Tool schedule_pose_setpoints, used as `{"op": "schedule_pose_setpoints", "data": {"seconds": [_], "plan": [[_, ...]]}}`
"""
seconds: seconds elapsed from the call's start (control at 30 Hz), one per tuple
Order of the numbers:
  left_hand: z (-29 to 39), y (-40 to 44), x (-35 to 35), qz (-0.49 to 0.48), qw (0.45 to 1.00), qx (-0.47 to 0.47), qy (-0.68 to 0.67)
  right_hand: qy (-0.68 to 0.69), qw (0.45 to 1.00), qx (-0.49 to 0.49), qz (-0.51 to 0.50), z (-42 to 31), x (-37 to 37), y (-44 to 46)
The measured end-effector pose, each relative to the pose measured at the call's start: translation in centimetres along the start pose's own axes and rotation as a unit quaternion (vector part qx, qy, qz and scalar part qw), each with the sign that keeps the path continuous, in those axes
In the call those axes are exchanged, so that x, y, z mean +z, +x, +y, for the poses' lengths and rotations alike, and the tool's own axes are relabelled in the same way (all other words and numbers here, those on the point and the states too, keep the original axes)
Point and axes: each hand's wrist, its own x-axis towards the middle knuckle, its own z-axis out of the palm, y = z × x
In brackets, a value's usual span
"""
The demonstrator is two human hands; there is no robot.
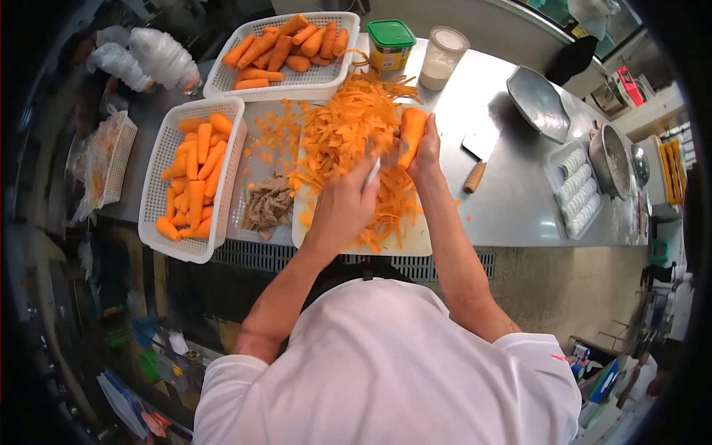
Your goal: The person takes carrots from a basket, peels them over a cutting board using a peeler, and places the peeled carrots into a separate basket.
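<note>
Watched from my remote post, a metal tabletop (512, 215) spreads beneath and beyond both sets of fingers. A white far basket (285, 93) stands ahead and left of the fingers, a white near basket (233, 159) directly to their left, both loaded with carrots (196, 193). Under the fingers lies a pale cutting board (415, 241), mostly covered by a heap of orange shavings (352, 111). Over the heap I see a left hand (343, 202) and a right hand (426, 154): the right fingers are clamped around a raised carrot (412, 135), thick and slightly tilted; the left fingers close on a white-handled tool (373, 172) just beside it, its working end too blurred for me to make out. I judge the carrot stiff, solid and modest in weight, hard to bruise but probably slick where damp; I would grip its thicker upper part firmly, fingers wrapped behind, leaving the side facing the tool bare
</note>
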Motion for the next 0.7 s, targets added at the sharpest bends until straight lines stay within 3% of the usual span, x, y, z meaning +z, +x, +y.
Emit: {"op": "schedule_pose_setpoints", "data": {"seconds": [0.07, 0.2, 0.27, 0.3, 0.4, 0.47, 0.5, 0.57, 0.7], "plan": [[0.3, 4.8, 0.1, 0.142, 0.990, 0.012, -0.003, -0.017, 1.000, -0.004, 0.001, 0.5, 1.9, -0.4], [-0.4, 3.9, 1.8, 0.151, 0.987, 0.038, 0.037, 0.074, 0.997, 0.006, -0.035, 0.7, 3.8, -1.0], [0.3, -0.7, 0.7, 0.038, 0.999, -0.004, 0.039, 0.075, 0.997, -0.004, 0.018, -0.6, 3.8, -2.0], [0.7, -0.4, 0.1, 0.031, 0.999, 0.000, 0.038, -0.014, 0.999, -0.048, 0.018, 0.6, 0.6, 0.6], [0.4, 1.5, -0.7, 0.046, 0.999, 0.004, 0.023, -0.022, 0.998, -0.047, 0.044, 1.0, 1.3, 0.2], [-0.8, 5.5, 0.4, 0.148, 0.989, 0.020, 0.012, -0.027, 0.999, -0.026, 0.031, 1.6, 2.4, -0.2], [-0.5, 5.1, 0.8, 0.150, 0.988, 0.019, 0.012, -0.031, 0.999, -0.009, 0.027, 1.8, 2.5, -0.4], [0.0, 3.7, 1.7, 0.111, 0.990, 0.001, 0.082, -0.021, 0.999, -0.005, 0.035, 1.3, 2.5, -0.3], [0.1, -1.0, 0.1, -0.010, 0.999, -0.003, 0.051, 0.033, 0.998, -0.001, 0.052, 0.5, 0.1, 0.8]]}}
